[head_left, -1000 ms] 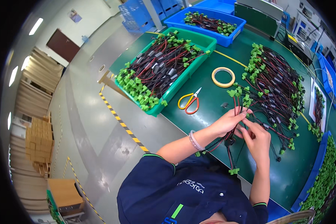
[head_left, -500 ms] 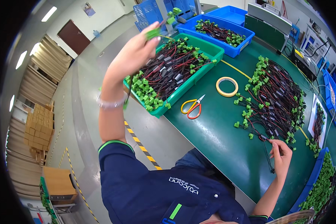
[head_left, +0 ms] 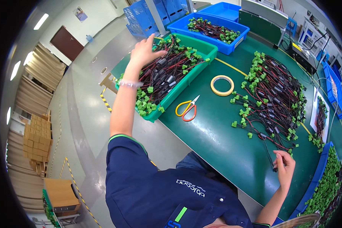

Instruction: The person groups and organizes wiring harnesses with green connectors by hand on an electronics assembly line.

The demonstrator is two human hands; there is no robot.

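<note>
Head view: left hand (head_left: 142, 51) is hovering w/ fingers spread, holding nothing, over green bin (head_left: 201, 47) of wire harnesses (head_left: 167, 72), bin's long axis running lower-left to upper-right. Right hand (head_left: 284, 167) is pinching a dark wire end (head_left: 274, 164) at the table pile (head_left: 275, 95), wire running up-left.

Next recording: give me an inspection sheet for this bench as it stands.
Surface: green table, bare in the middle.
Job's things: green bin of wire harnesses; harness pile on the table.
Clutter: scissors, tape roll, blue bin.
Hands: left hand open over the green bin; right hand pinching a wire at the pile's edge.
Cables: black leads at the back right.
Surroundings: stacked cardboard, blue crates, brown door.
</note>
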